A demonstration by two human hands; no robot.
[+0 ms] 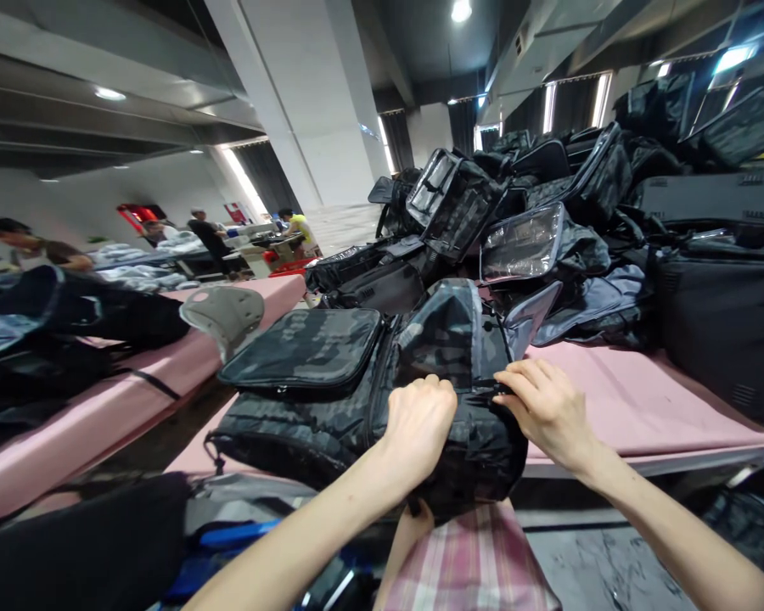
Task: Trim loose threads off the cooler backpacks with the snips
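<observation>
A black and grey camouflage backpack point(318, 424) lies on the pink table in front of me, its padded front pocket point(306, 348) to the left. At its right end, a camouflage flap with a grey edge point(446, 318) stands up. My left hand point(424, 424) is closed in a fist against the backpack near this flap; its fingertips are hidden. My right hand point(544, 403) is closed at the backpack's right edge, with thumb and fingers pinching a small black part there. I cannot tell whether that part is a zipper or a strap.
A large heap of similar bags point(560, 187), some with clear windows, fills the table behind and to the right. More dark bags point(51, 339) lie on another pink table point(146, 382) at left, by a beige moulded piece point(222, 314). A white pillar point(306, 93) and several people stand beyond.
</observation>
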